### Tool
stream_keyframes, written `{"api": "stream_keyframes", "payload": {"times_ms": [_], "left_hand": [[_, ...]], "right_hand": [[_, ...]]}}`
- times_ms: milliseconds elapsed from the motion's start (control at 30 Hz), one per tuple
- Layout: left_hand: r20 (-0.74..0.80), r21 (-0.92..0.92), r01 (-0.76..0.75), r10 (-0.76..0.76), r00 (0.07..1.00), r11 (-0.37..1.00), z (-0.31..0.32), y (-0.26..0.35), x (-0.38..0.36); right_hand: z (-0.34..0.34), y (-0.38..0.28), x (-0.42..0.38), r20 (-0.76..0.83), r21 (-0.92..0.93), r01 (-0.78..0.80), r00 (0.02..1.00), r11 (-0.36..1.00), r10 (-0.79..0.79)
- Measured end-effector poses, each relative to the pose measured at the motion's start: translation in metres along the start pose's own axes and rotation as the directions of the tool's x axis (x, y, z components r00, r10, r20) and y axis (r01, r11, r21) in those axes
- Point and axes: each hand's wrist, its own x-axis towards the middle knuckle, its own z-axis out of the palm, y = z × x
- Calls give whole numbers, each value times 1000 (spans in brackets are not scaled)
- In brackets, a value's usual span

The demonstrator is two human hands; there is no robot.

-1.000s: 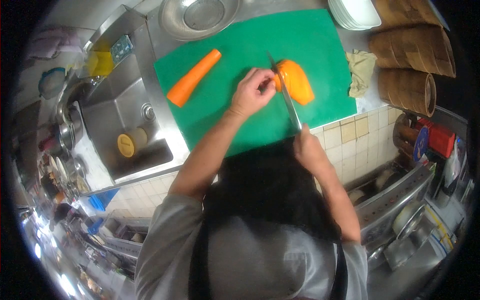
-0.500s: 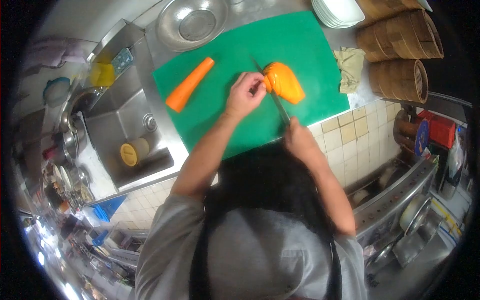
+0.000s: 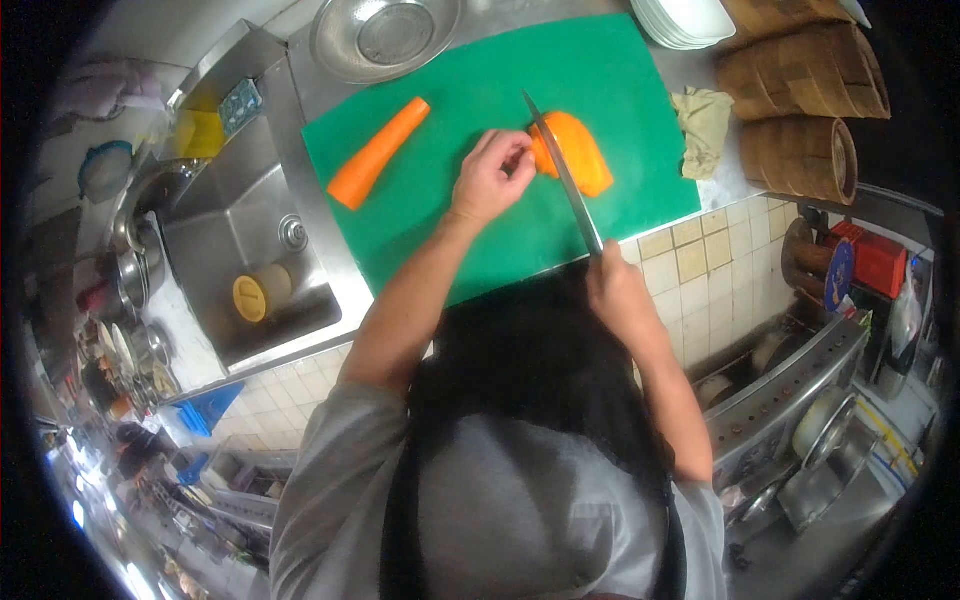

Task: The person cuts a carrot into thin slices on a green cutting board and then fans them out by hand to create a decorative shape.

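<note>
On the green cutting board (image 3: 480, 80), sliced carrot (image 3: 588, 160) lies in an overlapping, fanned row. My left hand (image 3: 492, 178) has its fingers curled against the left end of this carrot, which the fingertips partly hide. In my right hand (image 3: 622, 292) is the handle of a long kitchen knife (image 3: 577, 192). Its blade crosses the carrot slantwise, with the tip pointing away from me. Farther left on the board rests a peeled, uncut length of carrot (image 3: 380, 153), apart from both hands.
Behind the board stand a metal bowl (image 3: 385, 40) and stacked white dishes (image 3: 690, 22). A crumpled cloth (image 3: 704, 135) and wooden steamers (image 3: 798, 160) are to the right. To the left, the sink (image 3: 220, 215) holds a yellow-lidded container (image 3: 262, 293).
The knife and my right hand have shifted right, and the blade now crosses the sliced carrot instead of its left end. My left hand stays at the carrot; the whole view has shifted slightly.
</note>
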Motion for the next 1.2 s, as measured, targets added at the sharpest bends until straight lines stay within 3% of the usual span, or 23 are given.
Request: {"api": "stream_keyframes", "payload": {"times_ms": [300, 800, 1200], "left_hand": [[20, 3, 19, -19, 1000, 1000, -1, 4, 0], [9, -14, -12, 12, 1000, 1000, -4, 6, 3], [-8, 20, -32, 32, 999, 999, -1, 3, -3]], "right_hand": [[3, 1, -2, 38, -29, -28, 999, 999, 29], [-1, 0, 10, 151, 82, 6, 988, 997, -18], [41, 27, 41, 98, 8, 25, 995, 1000, -26]]}}
